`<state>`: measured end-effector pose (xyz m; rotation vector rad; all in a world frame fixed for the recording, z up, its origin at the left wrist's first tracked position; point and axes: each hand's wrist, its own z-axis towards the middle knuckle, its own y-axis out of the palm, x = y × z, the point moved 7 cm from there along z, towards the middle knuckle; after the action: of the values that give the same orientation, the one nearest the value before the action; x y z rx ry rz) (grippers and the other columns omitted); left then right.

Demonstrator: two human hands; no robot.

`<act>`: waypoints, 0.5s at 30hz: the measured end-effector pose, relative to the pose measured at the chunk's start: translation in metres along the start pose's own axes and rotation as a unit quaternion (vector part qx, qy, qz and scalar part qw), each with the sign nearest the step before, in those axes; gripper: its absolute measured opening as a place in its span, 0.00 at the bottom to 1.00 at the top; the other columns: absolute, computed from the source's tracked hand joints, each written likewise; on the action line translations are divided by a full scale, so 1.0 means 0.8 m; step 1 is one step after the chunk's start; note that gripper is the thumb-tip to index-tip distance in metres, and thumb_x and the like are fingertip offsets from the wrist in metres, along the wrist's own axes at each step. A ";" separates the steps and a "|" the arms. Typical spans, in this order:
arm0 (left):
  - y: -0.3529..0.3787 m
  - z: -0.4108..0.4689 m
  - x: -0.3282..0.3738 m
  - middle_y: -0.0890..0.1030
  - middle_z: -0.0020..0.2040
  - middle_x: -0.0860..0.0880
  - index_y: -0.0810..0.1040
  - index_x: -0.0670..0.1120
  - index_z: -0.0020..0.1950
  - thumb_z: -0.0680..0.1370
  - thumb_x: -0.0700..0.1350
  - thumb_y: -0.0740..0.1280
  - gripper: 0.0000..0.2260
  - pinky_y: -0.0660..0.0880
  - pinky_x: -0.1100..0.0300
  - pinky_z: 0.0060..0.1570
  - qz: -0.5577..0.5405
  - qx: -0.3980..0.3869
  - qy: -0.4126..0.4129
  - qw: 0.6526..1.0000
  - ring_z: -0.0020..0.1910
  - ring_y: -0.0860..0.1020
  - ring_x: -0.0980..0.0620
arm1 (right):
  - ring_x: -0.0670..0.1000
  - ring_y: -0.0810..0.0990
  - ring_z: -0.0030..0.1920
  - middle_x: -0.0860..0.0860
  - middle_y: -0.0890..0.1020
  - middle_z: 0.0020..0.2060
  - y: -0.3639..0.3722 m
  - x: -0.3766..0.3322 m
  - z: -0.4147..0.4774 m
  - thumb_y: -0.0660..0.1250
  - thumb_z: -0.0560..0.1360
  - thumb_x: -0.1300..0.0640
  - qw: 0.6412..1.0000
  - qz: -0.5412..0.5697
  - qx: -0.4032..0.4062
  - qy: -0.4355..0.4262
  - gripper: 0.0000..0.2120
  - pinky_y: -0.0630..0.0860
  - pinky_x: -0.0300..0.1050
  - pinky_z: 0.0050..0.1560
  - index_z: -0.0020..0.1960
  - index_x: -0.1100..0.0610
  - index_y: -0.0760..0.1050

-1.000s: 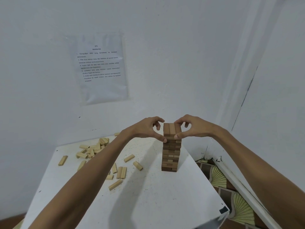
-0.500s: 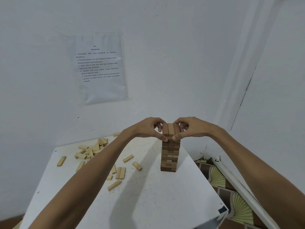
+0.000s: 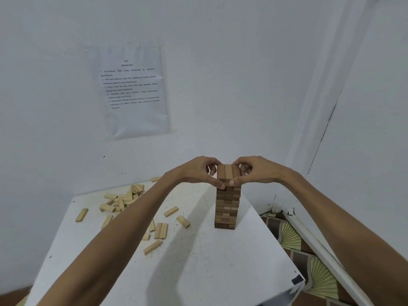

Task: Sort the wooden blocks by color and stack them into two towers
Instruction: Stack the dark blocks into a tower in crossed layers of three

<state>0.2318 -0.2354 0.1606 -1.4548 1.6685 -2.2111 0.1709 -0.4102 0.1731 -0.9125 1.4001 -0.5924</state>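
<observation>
A tower of dark brown wooden blocks [image 3: 227, 208] stands on the right half of the white table [image 3: 198, 272]. Its top layer [image 3: 227, 173] is three blocks side by side. My left hand [image 3: 198, 172] pinches that layer from the left, thumb at the near edge and fingers curled over the far side. My right hand [image 3: 254, 171] pinches it from the right in the same way. Several light, pale wooden blocks [image 3: 123, 200] lie scattered and heaped on the table's left half, with more loose ones [image 3: 160, 231] near the middle.
The table sits in a corner between two white walls. A printed sheet [image 3: 132, 91] is taped to the back wall. The table's right edge [image 3: 278, 237] drops to a patterned floor [image 3: 309, 257], and a white skirting strip runs beside it.
Both hands have closed in slightly on the top layer, squaring the three blocks. The tower has not otherwise changed, and the view shifted only a little.
</observation>
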 end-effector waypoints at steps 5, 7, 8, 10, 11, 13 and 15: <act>0.001 0.001 -0.002 0.78 0.44 0.56 0.79 0.53 0.61 0.67 0.55 0.81 0.25 0.69 0.63 0.42 -0.004 -0.001 0.002 1.000 0.37 0.73 0.64 | 0.43 0.74 0.41 0.44 0.76 0.43 0.001 -0.001 0.000 0.77 0.69 0.37 1.000 -0.004 0.001 -0.003 0.25 0.68 0.38 0.42 0.61 0.46 0.76; 0.001 0.001 -0.002 0.78 0.44 0.56 0.79 0.54 0.60 0.67 0.56 0.81 0.24 0.69 0.63 0.41 -0.006 -0.001 0.000 1.000 0.37 0.73 0.64 | 0.43 0.74 0.42 0.44 0.76 0.44 0.001 -0.001 0.000 0.77 0.69 0.37 1.000 -0.004 -0.001 -0.004 0.25 0.69 0.38 0.42 0.61 0.46 0.76; 0.002 0.001 -0.003 0.78 0.44 0.56 0.79 0.54 0.60 0.67 0.56 0.81 0.24 0.69 0.63 0.41 -0.007 0.000 -0.002 1.000 0.37 0.73 0.64 | 0.43 0.74 0.42 0.44 0.76 0.45 0.001 -0.001 0.000 0.77 0.69 0.38 1.000 -0.005 -0.002 -0.004 0.25 0.69 0.38 0.42 0.61 0.46 0.76; 0.002 0.001 -0.003 0.78 0.44 0.56 0.78 0.54 0.60 0.68 0.55 0.81 0.23 0.69 0.63 0.41 -0.003 0.002 -0.003 1.000 0.37 0.73 0.65 | 0.43 0.74 0.43 0.44 0.76 0.45 0.002 -0.001 0.000 0.77 0.70 0.38 1.000 -0.008 -0.003 -0.005 0.25 0.69 0.38 0.43 0.62 0.47 0.76; 0.003 0.001 -0.003 0.78 0.44 0.56 0.78 0.54 0.59 0.68 0.55 0.81 0.23 0.69 0.63 0.41 -0.001 0.003 -0.003 1.000 0.37 0.73 0.65 | 0.44 0.75 0.43 0.45 0.76 0.46 0.002 -0.001 0.000 0.77 0.70 0.38 1.000 -0.010 -0.002 -0.005 0.25 0.69 0.38 0.43 0.61 0.47 0.76; 0.003 0.001 -0.003 0.78 0.44 0.56 0.78 0.54 0.58 0.68 0.55 0.81 0.22 0.69 0.63 0.41 -0.001 0.006 -0.002 1.000 0.37 0.73 0.65 | 0.44 0.75 0.44 0.45 0.76 0.46 0.003 -0.001 0.000 0.76 0.70 0.38 1.000 -0.009 0.000 -0.004 0.25 0.69 0.38 0.43 0.62 0.47 0.75; 0.003 0.001 -0.003 0.78 0.44 0.55 0.78 0.55 0.57 0.68 0.55 0.81 0.21 0.69 0.62 0.42 -0.003 0.009 0.000 1.000 0.37 0.73 0.65 | 0.44 0.75 0.43 0.45 0.76 0.45 0.004 0.000 0.000 0.76 0.70 0.38 1.000 -0.010 -0.001 -0.004 0.25 0.69 0.38 0.43 0.62 0.46 0.75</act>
<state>0.2324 -0.2355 0.1567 -1.4584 1.6412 -2.2225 0.1702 -0.4080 0.1705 -0.9306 1.3862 -0.6003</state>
